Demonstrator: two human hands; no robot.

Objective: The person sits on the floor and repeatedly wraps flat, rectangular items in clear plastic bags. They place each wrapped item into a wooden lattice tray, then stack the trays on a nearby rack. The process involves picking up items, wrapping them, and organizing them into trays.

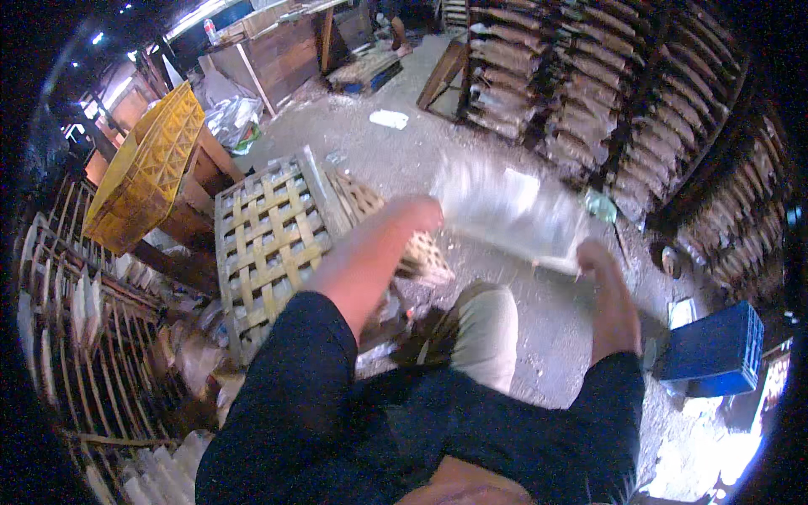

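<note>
A translucent whitish plastic bag (497,202), smeared by motion, is stretched out in front of me above the floor. My left hand (427,213) is closed at its near left corner. At the near right corner, my right hand (594,256) is closed on its edge. The bag's far edge is too blurred to make out. Below my left forearm lies a woven lattice panel (273,236) in a wooden frame, and a second lattice piece (425,257) sticks out partly hidden beneath that arm.
A yellow plastic crate (139,181) is propped at the left, above slatted racks (84,353). Tall racks with layered sheets (581,101) line the right. A blue crate (714,349) is at the lower right. A white scrap (389,119) lies on the floor ahead.
</note>
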